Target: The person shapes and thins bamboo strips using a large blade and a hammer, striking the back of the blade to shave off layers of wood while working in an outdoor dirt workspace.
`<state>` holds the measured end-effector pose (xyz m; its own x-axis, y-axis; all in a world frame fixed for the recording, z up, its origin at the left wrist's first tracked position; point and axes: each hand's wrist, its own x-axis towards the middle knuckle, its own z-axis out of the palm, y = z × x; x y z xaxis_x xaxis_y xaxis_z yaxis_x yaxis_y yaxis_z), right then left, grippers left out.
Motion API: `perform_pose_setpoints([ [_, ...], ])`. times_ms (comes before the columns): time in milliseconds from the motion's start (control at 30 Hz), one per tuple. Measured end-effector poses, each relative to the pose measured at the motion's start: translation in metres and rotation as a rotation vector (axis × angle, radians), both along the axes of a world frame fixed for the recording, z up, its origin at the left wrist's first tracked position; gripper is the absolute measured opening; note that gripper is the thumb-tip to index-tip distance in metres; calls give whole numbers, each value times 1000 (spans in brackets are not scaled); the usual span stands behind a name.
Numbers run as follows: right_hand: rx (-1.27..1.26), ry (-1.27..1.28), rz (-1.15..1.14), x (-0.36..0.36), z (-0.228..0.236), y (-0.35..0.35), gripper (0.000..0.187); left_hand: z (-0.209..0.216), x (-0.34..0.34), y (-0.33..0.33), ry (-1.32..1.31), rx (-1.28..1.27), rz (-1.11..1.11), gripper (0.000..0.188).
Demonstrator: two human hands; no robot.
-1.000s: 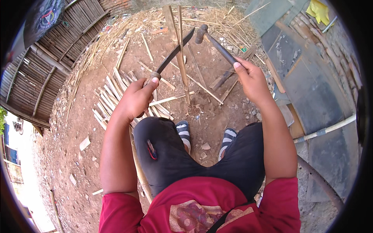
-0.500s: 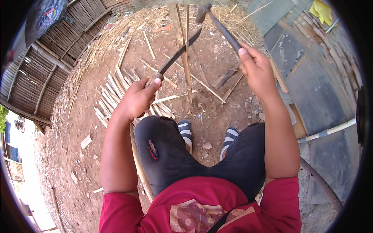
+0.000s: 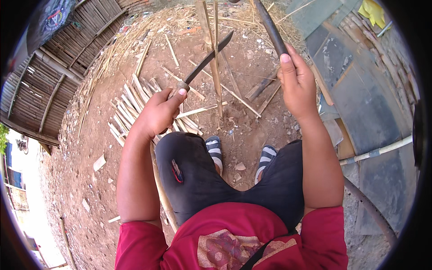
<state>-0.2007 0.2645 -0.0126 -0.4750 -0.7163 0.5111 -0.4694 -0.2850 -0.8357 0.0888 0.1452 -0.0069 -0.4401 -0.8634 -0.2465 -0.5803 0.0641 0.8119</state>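
Observation:
My left hand is closed round the handle of a long dark machete, its blade slanting up to the right. That blade crosses an upright wooden strip and sits in the split between the strip's two halves, which spread apart toward the top. In my right hand is a hammer, gripped by its dark handle and raised at the upper right, apart from the blade. The hammer's head is mostly cut off by the top edge of the view.
A pile of split wooden sticks lies on the dirt left of my knees. Short wood blocks and loose strips lie beyond my feet. Dark sheets cover the right side; a woven bamboo wall stands at the left.
The hammer has gone up and its head has mostly left the view. My right hand has shifted slightly. The machete and the split wooden strip stay nearly in place.

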Motion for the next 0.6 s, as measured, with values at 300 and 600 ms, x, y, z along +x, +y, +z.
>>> perform_pose_setpoints([
  [300, 140, -106, 82, -12, -10, 7, 43, -1, -1, -4, 3, 16, 20, 54],
  [600, 252, 120, 14, -31, -31, -10, 46, -1, -14, -4, -13, 15, -1, 54],
])
